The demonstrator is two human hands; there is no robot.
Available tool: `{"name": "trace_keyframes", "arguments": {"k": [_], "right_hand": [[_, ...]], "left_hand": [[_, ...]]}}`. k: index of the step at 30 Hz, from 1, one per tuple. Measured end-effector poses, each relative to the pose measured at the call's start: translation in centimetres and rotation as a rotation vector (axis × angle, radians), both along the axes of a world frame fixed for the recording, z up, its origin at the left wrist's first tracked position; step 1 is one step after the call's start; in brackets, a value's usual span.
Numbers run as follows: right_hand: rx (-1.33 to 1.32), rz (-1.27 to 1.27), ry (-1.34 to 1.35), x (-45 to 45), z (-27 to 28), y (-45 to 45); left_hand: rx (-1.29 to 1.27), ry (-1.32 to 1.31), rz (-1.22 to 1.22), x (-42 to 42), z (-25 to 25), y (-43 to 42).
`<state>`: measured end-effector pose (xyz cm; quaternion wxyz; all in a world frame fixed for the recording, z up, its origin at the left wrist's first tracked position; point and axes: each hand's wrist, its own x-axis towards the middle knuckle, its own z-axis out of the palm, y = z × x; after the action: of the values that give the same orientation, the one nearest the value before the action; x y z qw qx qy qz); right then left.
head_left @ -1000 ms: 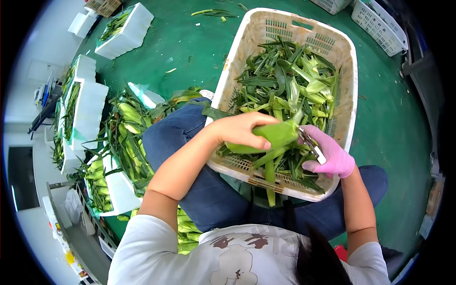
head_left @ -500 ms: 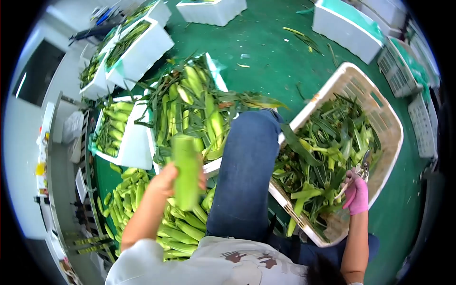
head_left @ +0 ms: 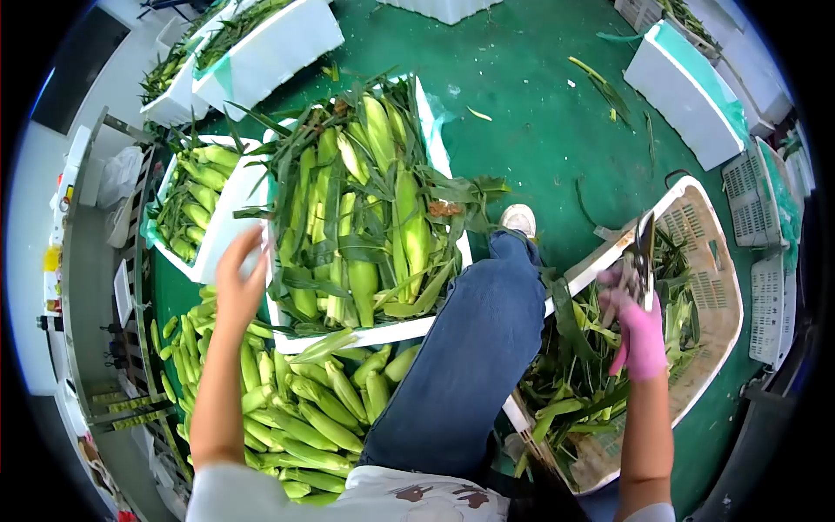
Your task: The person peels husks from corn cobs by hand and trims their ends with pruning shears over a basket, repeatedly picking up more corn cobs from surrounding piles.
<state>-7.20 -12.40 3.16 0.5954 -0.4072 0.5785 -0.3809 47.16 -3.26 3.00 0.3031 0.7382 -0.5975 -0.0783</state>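
My bare left hand [head_left: 240, 277] is empty, its fingers apart, beside the left edge of a white foam box [head_left: 383, 334] full of corn ears in green husks [head_left: 409, 230]. My right hand [head_left: 639, 326], in a pink glove, is closed around pruning shears [head_left: 644, 252] with the blades pointing up. It is above a dirty white plastic basket [head_left: 726, 291] holding cut leaves and husk pieces [head_left: 570, 370]. Below my left hand, a large pile of trimmed corn ears [head_left: 322, 418] lies on the floor.
Another foam box [head_left: 237, 204] of corn stands at the left, and more leafy boxes [head_left: 278, 56] are behind it. A foam box [head_left: 683, 96] and white crates [head_left: 770, 296] line the right. A metal rack [head_left: 109, 287] stands far left. My knee [head_left: 470, 339] is between pile and basket.
The corn ear has left my left hand, which moved from the basket to the left side and opened. My right hand raised the shears. The view has swung left.
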Motion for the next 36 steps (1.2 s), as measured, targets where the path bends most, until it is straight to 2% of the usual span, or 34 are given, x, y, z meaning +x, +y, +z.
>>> {"name": "trace_keyframes", "arguments": {"k": [1, 2, 3, 4, 5, 7, 9, 11, 13, 14, 15, 16, 17, 19, 21, 23, 24, 25, 26, 27, 30, 32, 34, 35, 36], "right_hand": [[0.002, -0.017, 0.072, -1.0, -0.5, 1.2], [0.008, -0.059, 0.091, -1.9, -0.6, 2.6], [0.017, -0.111, 0.109, -2.8, -0.8, 4.1], [-0.007, -0.119, 0.16, -4.3, -1.5, 5.7], [0.019, -0.129, 0.192, -6.2, -2.1, 7.4], [0.109, -0.277, 0.194, -8.6, -2.7, 11.1], [0.153, -0.436, 0.201, -10.2, -2.7, 15.3], [0.129, -0.547, 0.148, -11.1, -2.8, 19.0], [0.214, -0.715, -0.035, -12.0, -3.9, 23.1], [0.304, -0.672, -0.045, -14.0, -4.8, 25.2], [0.279, -0.598, -0.243, -18.2, -8.9, 30.0], [0.388, -0.729, -0.255, -17.0, -8.4, 28.8], [0.396, -0.769, -0.184, -16.1, -9.0, 29.0], [0.385, -0.805, -0.118, -14.3, -9.0, 28.4], [0.301, -0.788, -0.127, -12.3, -7.9, 23.9], [0.298, -0.702, 0.049, -11.7, -6.8, 22.4], [0.294, -0.69, 0.084, -11.8, -6.7, 22.5], [0.295, -0.677, 0.12, -11.8, -6.2, 22.9], [0.276, -0.692, 0.11, -11.5, -5.7, 23.2], [0.248, -0.701, 0.12, -11.5, -5.3, 23.8], [0.187, -0.737, 0.099, -12.0, -5.0, 26.2], [0.14, -0.743, 0.08, -12.4, -4.7, 27.2], [0.137, -0.717, 0.073, -11.7, -4.4, 26.2], [0.144, -0.701, 0.073, -11.2, -3.9, 25.1], [0.145, -0.646, 0.005, -10.0, -3.2, 22.9]], "left_hand": [[-0.008, 0.204, -0.224, -6.3, 2.5, -7.0], [-0.009, 0.473, -0.344, -11.0, 2.0, -13.0], [0.091, 0.631, -0.461, -16.0, 1.9, -19.0], [0.181, 0.728, -0.565, -19.6, -1.0, -25.5], [0.213, 0.634, -0.467, -23.6, -4.8, -30.8], [0.473, 0.182, -0.189, -28.5, -17.5, -40.8], [0.804, -0.288, -0.119, -30.5, -22.1, -39.8], [0.915, -0.17, 0.012, -30.8, -27.1, -36.4], [0.981, 0.215, 0.164, -32.2, -38.4, -34.9], [1.157, 0.388, -0.062, -33.6, -39.3, -33.4], [1.198, 0.429, -0.191, -35.8, -39.0, -30.6], [1.233, 0.477, -0.318, -38.0, -38.7, -27.7], [1.136, 0.377, -0.354, -40.2, -37.1, -25.5], [1.206, 0.386, -0.55, -38.5, -33.7, -26.0], [1.134, 0.153, -0.73, -37.9, -37.7, -27.8], [1.054, -0.013, -0.719, -38.0, -36.0, -27.8], [1.021, -0.011, -0.806, -36.8, -37.7, -28.7], [0.991, -0.007, -0.892, -35.8, -37.1, -29.4], [1.081, 0.037, -0.845, -34.6, -36.2, -30.1], [1.162, 0.078, -0.792, -34.4, -31.3, -31.0], [0.949, 0.364, -0.529, -36.2, -17.4, -34.8], [0.606, 0.651, -0.548, -39.1, -6.1, -34.4], [0.106, 0.846, -0.715, -43.9, 2.1, -32.8], [0.025, 0.958, -0.734, -46.9, 4.7, -33.1], [-0.156, 0.933, -0.86, -49.0, 9.5, -29.2]]}}
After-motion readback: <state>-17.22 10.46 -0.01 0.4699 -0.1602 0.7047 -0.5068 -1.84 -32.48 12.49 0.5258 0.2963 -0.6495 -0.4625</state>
